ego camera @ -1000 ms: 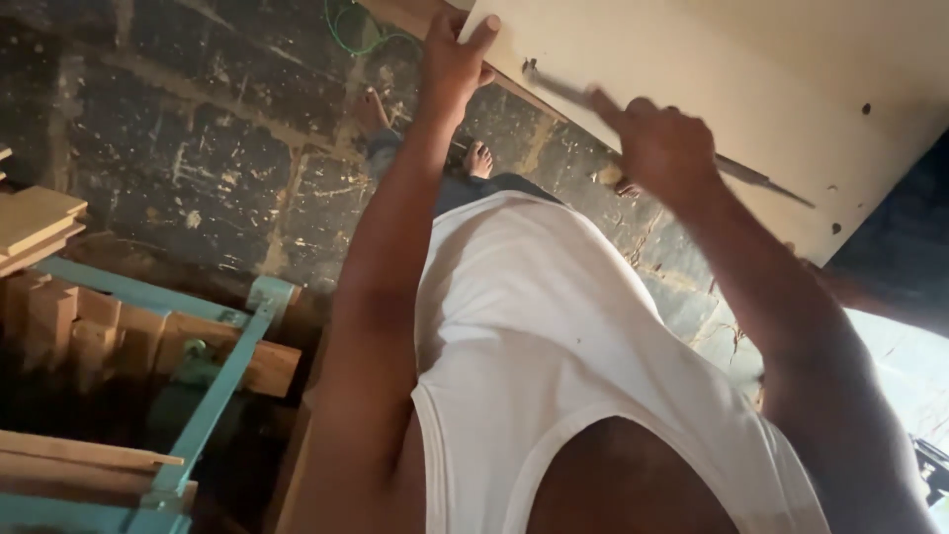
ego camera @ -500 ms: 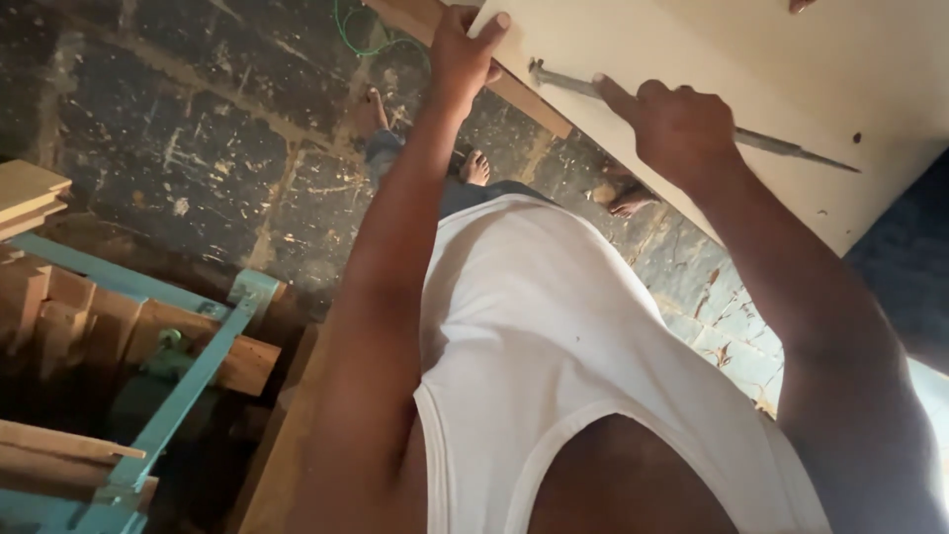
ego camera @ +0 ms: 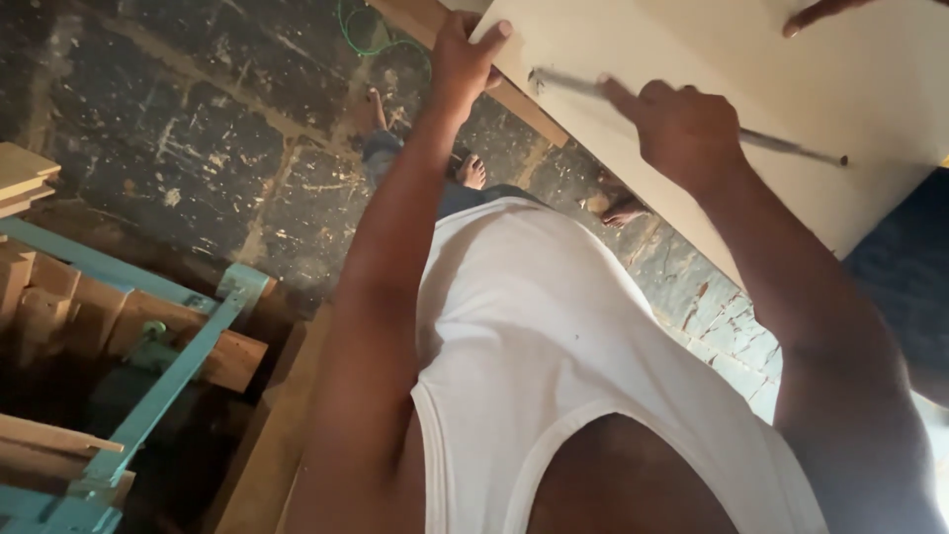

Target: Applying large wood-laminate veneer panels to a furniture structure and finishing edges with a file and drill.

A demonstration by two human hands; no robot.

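The head camera looks down over the person's chest in a white vest (ego camera: 554,326) at both arms reaching out to a big pale board (ego camera: 712,109). The left hand (ego camera: 463,61) is at the near left corner of the board. Its fingers curl over the board's edge and the thumb lies flat on top, so it grips the corner tight. Just under that edge runs a brown strip of wood (ego camera: 514,94), touching the board. The right hand (ego camera: 682,129) is closed in a fist around a long thin metal tool (ego camera: 791,146). One finger points along the tool toward the left. The tool lies flat on top of the board, near its front edge, and its two ends stick out on both sides of the fist. The far tip reaches toward the right side of the board. At the top right corner of the board, another person's fingers (ego camera: 816,14) rest on it. Below the board is a dark stone floor (ego camera: 178,148) with pale scratches, and two bare feet (ego camera: 473,170) stand there. A green wire (ego camera: 361,35) lies on the floor near the top. On the left stands a blue metal frame (ego camera: 168,381) with wood blocks (ego camera: 40,307) beside it.
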